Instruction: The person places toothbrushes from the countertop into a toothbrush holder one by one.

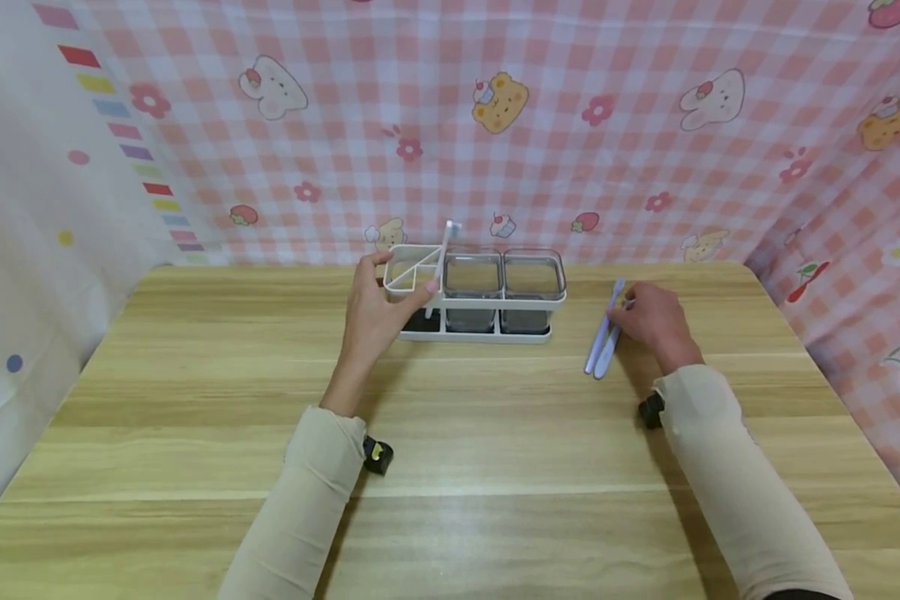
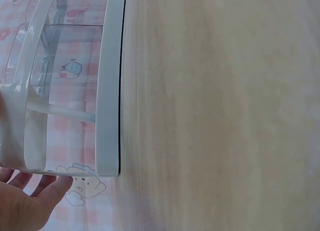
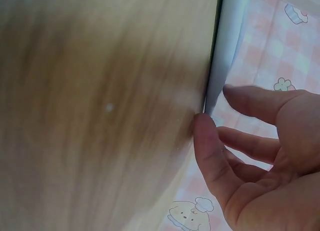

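Observation:
A white toothbrush holder [image 1: 480,338] with a dark base stands at the back of the table. My left hand [image 1: 375,317] grips its left end, thumb at the front rim and fingers round the side. A white toothbrush [image 1: 446,242] leans upright in the holder's divided left section. Two pale purple toothbrushes lie to the right: a slim one [image 1: 598,340] and a wider-handled one [image 1: 607,358]. Over the wider one's far part, my right hand [image 1: 654,318] pinches it between thumb and forefinger. The right wrist view shows its handle [image 3: 227,46] against the tabletop.
Two clear cups [image 1: 472,275] sit side by side in the holder's middle and right sections. Behind the wooden table [image 1: 480,467] hangs a pink checked cloth [image 1: 435,108]. A white cloth [image 1: 52,250] borders the left side.

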A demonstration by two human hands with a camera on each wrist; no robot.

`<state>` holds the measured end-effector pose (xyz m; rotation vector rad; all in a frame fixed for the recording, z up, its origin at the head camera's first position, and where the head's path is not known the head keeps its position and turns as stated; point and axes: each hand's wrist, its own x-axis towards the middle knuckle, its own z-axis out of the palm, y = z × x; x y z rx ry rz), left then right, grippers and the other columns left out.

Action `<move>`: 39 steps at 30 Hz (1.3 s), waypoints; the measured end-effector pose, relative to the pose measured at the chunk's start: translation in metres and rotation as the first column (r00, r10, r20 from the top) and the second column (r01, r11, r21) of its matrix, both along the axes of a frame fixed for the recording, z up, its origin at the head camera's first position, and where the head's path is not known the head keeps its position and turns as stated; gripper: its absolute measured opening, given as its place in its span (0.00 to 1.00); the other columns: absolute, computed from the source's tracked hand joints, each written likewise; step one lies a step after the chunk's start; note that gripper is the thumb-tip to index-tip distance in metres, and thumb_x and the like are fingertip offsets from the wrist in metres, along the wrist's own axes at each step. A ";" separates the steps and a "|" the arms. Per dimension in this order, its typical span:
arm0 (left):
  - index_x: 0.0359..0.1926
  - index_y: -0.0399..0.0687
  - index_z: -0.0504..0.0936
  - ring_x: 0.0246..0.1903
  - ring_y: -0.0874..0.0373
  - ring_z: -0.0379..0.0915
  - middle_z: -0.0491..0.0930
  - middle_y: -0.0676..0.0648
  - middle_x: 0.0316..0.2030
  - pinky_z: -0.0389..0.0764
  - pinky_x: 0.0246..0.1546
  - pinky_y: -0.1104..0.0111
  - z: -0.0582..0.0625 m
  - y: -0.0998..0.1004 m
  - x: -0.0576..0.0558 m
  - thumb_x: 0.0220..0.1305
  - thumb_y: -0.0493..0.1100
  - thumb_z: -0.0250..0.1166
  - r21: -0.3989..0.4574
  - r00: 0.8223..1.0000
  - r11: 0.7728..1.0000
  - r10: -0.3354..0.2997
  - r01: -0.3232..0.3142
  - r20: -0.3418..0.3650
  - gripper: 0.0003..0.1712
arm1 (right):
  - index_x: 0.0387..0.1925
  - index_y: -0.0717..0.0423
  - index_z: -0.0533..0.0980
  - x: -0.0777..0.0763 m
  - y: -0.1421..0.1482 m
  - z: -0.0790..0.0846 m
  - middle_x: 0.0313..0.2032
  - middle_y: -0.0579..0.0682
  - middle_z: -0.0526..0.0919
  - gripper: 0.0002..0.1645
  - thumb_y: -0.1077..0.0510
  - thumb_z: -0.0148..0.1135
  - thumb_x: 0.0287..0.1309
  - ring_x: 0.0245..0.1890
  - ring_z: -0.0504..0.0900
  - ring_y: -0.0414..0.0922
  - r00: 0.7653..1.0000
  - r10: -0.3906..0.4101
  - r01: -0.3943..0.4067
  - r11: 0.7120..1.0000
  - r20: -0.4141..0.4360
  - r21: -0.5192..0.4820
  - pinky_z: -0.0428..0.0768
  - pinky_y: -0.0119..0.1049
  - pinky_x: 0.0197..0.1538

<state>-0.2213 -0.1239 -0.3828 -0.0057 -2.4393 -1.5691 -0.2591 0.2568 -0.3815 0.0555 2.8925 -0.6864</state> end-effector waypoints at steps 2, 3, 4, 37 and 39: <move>0.70 0.46 0.63 0.49 0.48 0.70 0.70 0.38 0.61 0.74 0.40 0.59 0.000 0.000 0.000 0.54 0.64 0.74 -0.002 1.000 1.000 0.001 -0.001 -0.003 0.51 | 0.55 0.78 0.73 0.000 0.001 -0.001 0.46 0.70 0.79 0.26 0.57 0.60 0.67 0.41 0.76 0.59 1.000 0.010 -0.010 1.000 -0.023 0.003 0.76 0.50 0.44; 0.70 0.46 0.63 0.49 0.48 0.70 0.70 0.38 0.61 0.74 0.40 0.59 0.000 0.000 0.000 0.53 0.64 0.74 -0.002 1.000 1.000 0.001 -0.001 -0.003 0.51 | 0.51 0.77 0.75 0.000 0.001 -0.001 0.42 0.68 0.80 0.23 0.58 0.59 0.66 0.38 0.75 0.57 0.999 0.019 -0.018 1.000 -0.034 0.009 0.75 0.48 0.41; 0.70 0.46 0.63 0.49 0.48 0.70 0.70 0.38 0.60 0.74 0.40 0.59 0.000 0.000 0.000 0.53 0.63 0.74 -0.001 1.000 1.000 0.000 0.000 -0.004 0.51 | 0.47 0.76 0.77 0.000 0.001 -0.001 0.38 0.66 0.80 0.20 0.60 0.59 0.66 0.36 0.75 0.56 0.999 0.026 -0.026 1.000 -0.046 0.013 0.74 0.46 0.38; 0.70 0.46 0.64 0.50 0.48 0.70 0.70 0.37 0.60 0.73 0.41 0.59 0.002 0.000 0.001 0.54 0.63 0.74 -0.007 1.000 1.000 0.000 0.000 -0.002 0.50 | 0.60 0.69 0.76 0.006 0.004 0.003 0.49 0.67 0.83 0.27 0.60 0.62 0.61 0.39 0.84 0.54 0.963 -0.183 0.139 0.966 -0.196 -0.220 0.80 0.38 0.36; 0.70 0.46 0.64 0.50 0.48 0.70 0.70 0.37 0.61 0.73 0.41 0.59 0.002 0.000 0.001 0.55 0.63 0.74 -0.004 1.000 1.000 0.002 -0.002 -0.004 0.50 | 0.60 0.70 0.75 0.005 0.003 0.006 0.48 0.67 0.83 0.27 0.61 0.62 0.60 0.32 0.83 0.45 0.958 -0.205 0.148 0.953 -0.202 -0.265 0.79 0.31 0.31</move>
